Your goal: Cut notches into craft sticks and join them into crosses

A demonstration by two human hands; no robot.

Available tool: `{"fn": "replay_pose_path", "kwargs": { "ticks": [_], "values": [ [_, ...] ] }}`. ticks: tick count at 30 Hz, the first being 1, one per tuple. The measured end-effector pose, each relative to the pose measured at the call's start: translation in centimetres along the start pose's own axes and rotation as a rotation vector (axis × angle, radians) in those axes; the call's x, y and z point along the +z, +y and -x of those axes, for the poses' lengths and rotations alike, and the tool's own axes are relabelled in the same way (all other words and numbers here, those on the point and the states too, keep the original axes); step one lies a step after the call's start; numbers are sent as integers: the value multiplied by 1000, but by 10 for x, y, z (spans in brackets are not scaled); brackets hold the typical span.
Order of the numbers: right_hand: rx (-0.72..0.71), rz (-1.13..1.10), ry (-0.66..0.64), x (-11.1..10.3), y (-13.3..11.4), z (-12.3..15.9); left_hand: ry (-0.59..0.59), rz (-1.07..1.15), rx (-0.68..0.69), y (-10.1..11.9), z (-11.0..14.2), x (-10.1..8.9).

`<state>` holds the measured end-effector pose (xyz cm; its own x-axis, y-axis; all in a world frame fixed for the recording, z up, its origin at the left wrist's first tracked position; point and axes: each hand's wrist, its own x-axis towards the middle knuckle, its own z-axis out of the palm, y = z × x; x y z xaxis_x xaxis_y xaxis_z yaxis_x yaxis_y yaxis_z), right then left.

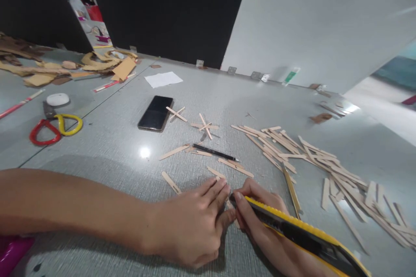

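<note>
My right hand (260, 220) grips a yellow and black utility knife (302, 233), its tip pointing left toward my left hand's fingertips. My left hand (191, 220) lies on the grey table (113, 156), fingers pressed down together on a small wooden stick piece that is mostly hidden beneath them. Loose wooden sticks (170, 181) lie just beyond both hands. A black pen (212, 152) rests a little farther away.
A large heap of wooden sticks (325, 164) spreads at the right. Two glued stick crosses (205, 126) lie by a black phone (156, 113). Red and yellow scissors (53, 127), a white paper (163, 79) and cardboard scraps (65, 67) sit at the left and back.
</note>
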<state>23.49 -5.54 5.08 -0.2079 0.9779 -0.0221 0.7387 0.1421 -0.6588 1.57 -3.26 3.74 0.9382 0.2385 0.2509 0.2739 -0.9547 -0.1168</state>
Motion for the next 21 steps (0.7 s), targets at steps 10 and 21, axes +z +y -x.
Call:
{"fn": "replay_pose_path", "kwargs": {
  "ticks": [10,21],
  "values": [
    [-226,149,62,2,3,-4,8,33,-13,-3,2,1],
    [-418,223,-4,-8,0,-11,5,46,-40,-3,3,1]
  ]
}}
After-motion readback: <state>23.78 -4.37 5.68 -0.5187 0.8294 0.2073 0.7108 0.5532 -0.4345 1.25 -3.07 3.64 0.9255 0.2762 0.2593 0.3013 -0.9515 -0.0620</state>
